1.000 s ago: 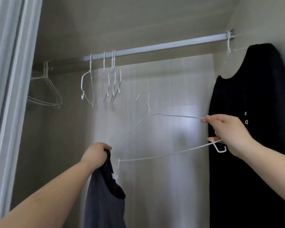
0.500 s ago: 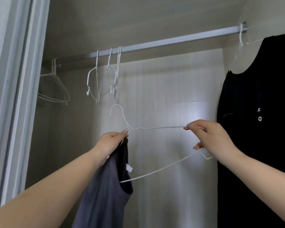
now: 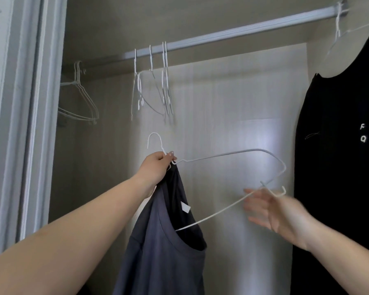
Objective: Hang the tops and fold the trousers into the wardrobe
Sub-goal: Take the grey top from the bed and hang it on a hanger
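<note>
My left hand (image 3: 158, 167) grips the neck of a white wire hanger (image 3: 232, 155) together with the shoulder of a dark grey top (image 3: 158, 252), which hangs down below it. The hanger's lower bar runs into the top's neck opening. My right hand (image 3: 273, 211), blurred, is open with spread fingers just below the hanger's right end and holds nothing. A black top (image 3: 339, 167) hangs on a hanger at the right end of the metal rail (image 3: 232, 34).
Several empty white wire hangers (image 3: 153, 86) hang near the rail's middle, and others (image 3: 81, 99) at its left end. The wardrobe's sliding door frame (image 3: 30, 124) stands on the left. The pale back wall (image 3: 232, 113) lies behind the hanger.
My right hand has let go of the hanger's right end and opened below it. My left hand has risen and now grips the hanger's neck along with the grey top.
</note>
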The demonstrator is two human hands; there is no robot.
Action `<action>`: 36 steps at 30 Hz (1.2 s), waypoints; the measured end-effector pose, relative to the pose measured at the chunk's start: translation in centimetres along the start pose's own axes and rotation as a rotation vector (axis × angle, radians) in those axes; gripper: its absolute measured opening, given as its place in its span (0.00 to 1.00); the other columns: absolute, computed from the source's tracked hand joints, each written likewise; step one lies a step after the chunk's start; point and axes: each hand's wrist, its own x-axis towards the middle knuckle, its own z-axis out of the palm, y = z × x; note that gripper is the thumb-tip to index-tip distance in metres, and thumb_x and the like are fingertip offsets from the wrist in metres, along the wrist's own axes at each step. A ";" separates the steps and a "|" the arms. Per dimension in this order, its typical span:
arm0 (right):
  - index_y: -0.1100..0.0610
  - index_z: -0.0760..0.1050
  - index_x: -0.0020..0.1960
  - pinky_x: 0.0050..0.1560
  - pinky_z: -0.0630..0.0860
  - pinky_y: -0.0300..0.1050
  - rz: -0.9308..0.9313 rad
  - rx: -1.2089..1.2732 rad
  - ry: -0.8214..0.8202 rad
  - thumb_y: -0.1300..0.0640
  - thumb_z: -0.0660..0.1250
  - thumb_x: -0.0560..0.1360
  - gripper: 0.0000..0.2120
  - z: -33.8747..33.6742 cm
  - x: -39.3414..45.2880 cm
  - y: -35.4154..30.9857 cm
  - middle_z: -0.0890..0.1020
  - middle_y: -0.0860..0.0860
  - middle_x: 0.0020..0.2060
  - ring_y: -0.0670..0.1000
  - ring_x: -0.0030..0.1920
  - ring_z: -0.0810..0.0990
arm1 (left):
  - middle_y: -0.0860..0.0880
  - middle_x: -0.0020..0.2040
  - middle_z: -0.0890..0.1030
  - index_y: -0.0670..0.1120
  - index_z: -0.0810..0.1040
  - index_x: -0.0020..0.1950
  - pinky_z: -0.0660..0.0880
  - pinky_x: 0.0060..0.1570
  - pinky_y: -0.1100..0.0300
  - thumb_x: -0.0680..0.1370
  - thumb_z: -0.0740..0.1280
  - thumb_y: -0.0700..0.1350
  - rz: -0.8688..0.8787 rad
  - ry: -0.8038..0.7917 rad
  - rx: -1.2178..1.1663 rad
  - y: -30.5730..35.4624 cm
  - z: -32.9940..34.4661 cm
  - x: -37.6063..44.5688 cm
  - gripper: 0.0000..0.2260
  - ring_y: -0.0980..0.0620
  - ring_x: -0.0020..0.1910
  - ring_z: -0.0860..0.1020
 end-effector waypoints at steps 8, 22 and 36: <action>0.42 0.75 0.61 0.55 0.71 0.28 -0.178 -1.062 -0.415 0.53 0.66 0.75 0.16 6.1 0.3 7.4 0.80 0.42 0.53 0.37 0.53 0.78 | 0.50 0.36 0.70 0.48 0.76 0.43 0.67 0.36 0.60 0.82 0.58 0.50 -0.003 -0.073 -0.041 0.8 2.0 -0.4 0.12 0.53 0.36 0.69; 0.49 0.73 0.52 0.74 0.49 0.54 -0.443 -1.948 -0.457 0.39 0.58 0.76 0.16 0.8 -0.8 3.0 0.78 0.47 0.52 0.47 0.60 0.73 | 0.40 0.45 0.78 0.39 0.71 0.47 0.68 0.45 0.53 0.82 0.56 0.47 0.151 0.159 0.595 -6.2 -4.0 0.4 0.12 0.38 0.47 0.77; 0.50 0.69 0.52 0.75 0.39 0.57 -0.541 -2.362 -0.502 0.43 0.49 0.81 0.15 1.3 -1.1 -2.4 0.78 0.52 0.49 0.51 0.57 0.75 | 0.49 0.37 0.74 0.45 0.68 0.40 0.64 0.41 0.55 0.81 0.59 0.50 0.175 0.092 0.619 -7.7 -2.0 -1.0 0.13 0.44 0.43 0.73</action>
